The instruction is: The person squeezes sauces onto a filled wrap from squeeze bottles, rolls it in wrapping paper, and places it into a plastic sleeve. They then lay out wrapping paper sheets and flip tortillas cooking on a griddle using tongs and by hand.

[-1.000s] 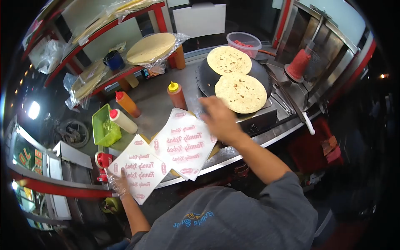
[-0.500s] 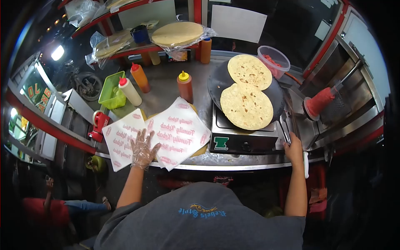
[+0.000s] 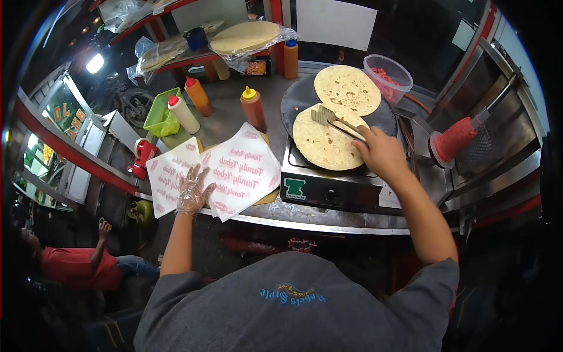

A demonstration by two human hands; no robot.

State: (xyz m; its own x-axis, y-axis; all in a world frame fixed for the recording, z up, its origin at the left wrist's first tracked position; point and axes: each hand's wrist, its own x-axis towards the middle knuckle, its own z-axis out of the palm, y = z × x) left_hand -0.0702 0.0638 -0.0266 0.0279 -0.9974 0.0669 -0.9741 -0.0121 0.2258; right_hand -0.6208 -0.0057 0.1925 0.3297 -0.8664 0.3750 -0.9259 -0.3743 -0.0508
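My left hand (image 3: 193, 190), in a clear plastic glove, lies with fingers spread on two printed wrapping papers (image 3: 243, 170). They rest on a brown board (image 3: 270, 198) at the counter's front. My right hand (image 3: 380, 154), ungloved, is closed around metal tongs (image 3: 339, 122). The slotted end of the tongs is over the upper part of the nearer flatbread (image 3: 322, 149); whether it grips the bread I cannot tell. A second flatbread (image 3: 347, 89) lies behind it, partly overlapped. Both are on the dark round griddle (image 3: 288, 105) above the stove (image 3: 328, 196).
Sauce bottles (image 3: 253, 110) and a green basket (image 3: 164, 117) stand behind the papers. Beyond the griddle is a tub of red food (image 3: 388, 79). Red meat on a spit (image 3: 454, 141) stands right. Stacked flatbreads (image 3: 245, 37) sit on a shelf. A person in a red shirt (image 3: 76, 267) is at lower left.
My right hand has moved up and left from the counter's front edge, bringing the tongs over the nearer flatbread. My left hand stays on the papers. The view has shifted slightly.
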